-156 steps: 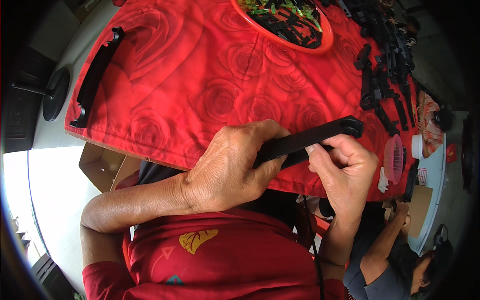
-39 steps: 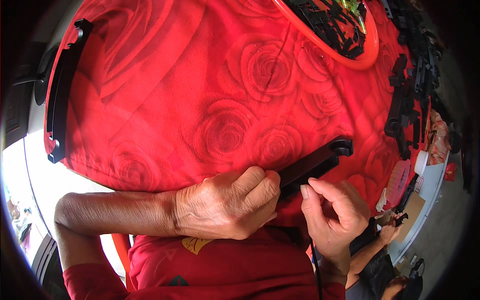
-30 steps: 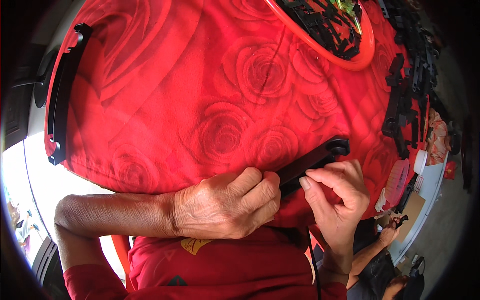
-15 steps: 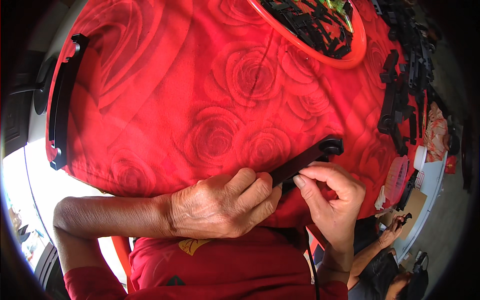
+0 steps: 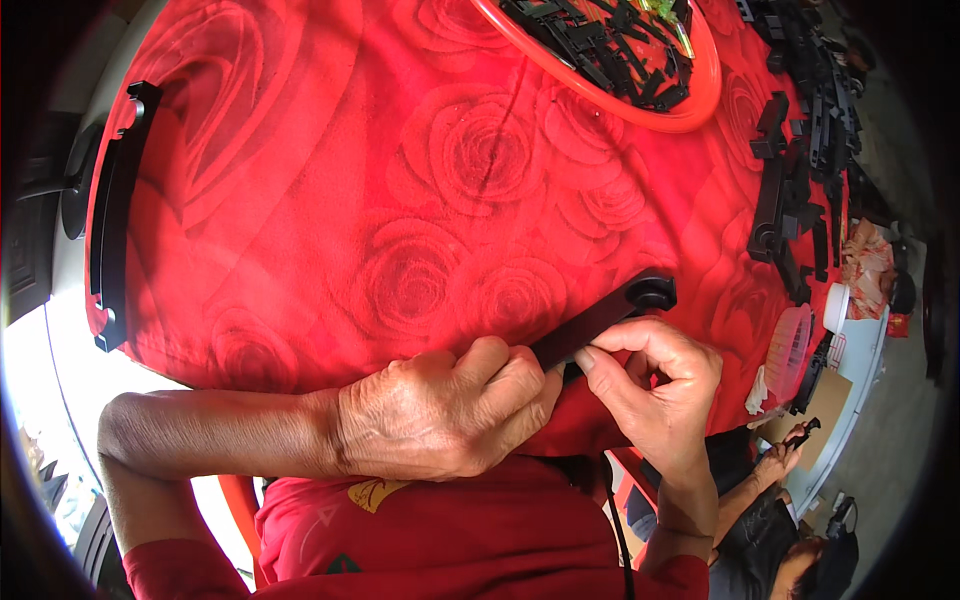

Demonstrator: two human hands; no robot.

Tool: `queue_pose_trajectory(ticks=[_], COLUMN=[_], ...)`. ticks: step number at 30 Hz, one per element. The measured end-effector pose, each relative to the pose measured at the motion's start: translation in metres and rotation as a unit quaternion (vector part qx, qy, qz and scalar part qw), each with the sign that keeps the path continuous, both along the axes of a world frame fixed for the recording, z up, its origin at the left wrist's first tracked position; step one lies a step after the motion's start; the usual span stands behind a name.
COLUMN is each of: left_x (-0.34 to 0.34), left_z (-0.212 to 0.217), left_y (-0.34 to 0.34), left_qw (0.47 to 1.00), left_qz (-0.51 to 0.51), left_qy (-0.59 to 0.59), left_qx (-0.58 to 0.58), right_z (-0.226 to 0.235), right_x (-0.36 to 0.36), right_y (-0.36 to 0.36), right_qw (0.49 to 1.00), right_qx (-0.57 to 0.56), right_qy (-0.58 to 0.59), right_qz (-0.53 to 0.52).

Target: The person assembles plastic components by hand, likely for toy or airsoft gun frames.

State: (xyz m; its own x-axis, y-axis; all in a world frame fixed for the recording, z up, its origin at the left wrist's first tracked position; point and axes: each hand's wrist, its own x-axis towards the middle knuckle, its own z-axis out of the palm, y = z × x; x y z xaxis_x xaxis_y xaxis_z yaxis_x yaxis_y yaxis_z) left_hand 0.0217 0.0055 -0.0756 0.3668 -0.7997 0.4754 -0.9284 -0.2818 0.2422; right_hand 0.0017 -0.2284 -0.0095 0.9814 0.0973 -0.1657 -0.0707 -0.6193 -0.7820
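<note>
A long black plastic bar [image 5: 592, 322] with a rounded notch at its far end slants up to the right above the red rose-patterned tablecloth [image 5: 400, 170]. The fingers of my left hand [image 5: 450, 410] wrap round its near end, hiding that part. My right hand [image 5: 655, 385] pinches with thumb and forefinger at the bar's lower edge, near its middle. Whether a smaller piece sits between those fingertips is hidden. Along the table's left edge lies a similar long black bar [image 5: 122, 215] with notched ends.
At the far side stands an orange-red basin [image 5: 690, 115] of small black parts. Black pieces [image 5: 770, 205] pile along the right edge, with a pink plastic basket [image 5: 790, 350] nearer me. Beyond, at lower right, a co-worker's hand [image 5: 775, 465] holds a black piece.
My right thumb and forefinger have slid slightly left along the bar's lower edge. The whole view has shifted a little; both hands keep hold of the bar.
</note>
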Motion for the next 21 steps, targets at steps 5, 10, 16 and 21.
queue_pose_trajectory(ticks=[5,10,16,21], left_x=[-0.002,0.000,0.003,0.005], left_z=[0.001,0.005,0.004,0.006], left_y=[-0.002,-0.002,-0.003,-0.003], left_qw=[1.000,1.000,1.000,1.000], left_qz=[0.008,0.004,-0.008,-0.012], left_qy=[0.002,0.009,0.012,0.017], left_qx=[-0.006,0.005,0.008,0.021], right_z=[-0.002,-0.010,-0.012,-0.007], right_x=[-0.002,-0.005,-0.006,-0.005], right_y=[-0.007,-0.015,-0.020,-0.019], right_qw=[0.999,0.997,0.990,0.972], right_qx=[0.039,0.049,0.138,0.192], right_qy=[0.017,-0.019,0.030,0.110], right_qz=[-0.001,0.051,-0.003,-0.080])
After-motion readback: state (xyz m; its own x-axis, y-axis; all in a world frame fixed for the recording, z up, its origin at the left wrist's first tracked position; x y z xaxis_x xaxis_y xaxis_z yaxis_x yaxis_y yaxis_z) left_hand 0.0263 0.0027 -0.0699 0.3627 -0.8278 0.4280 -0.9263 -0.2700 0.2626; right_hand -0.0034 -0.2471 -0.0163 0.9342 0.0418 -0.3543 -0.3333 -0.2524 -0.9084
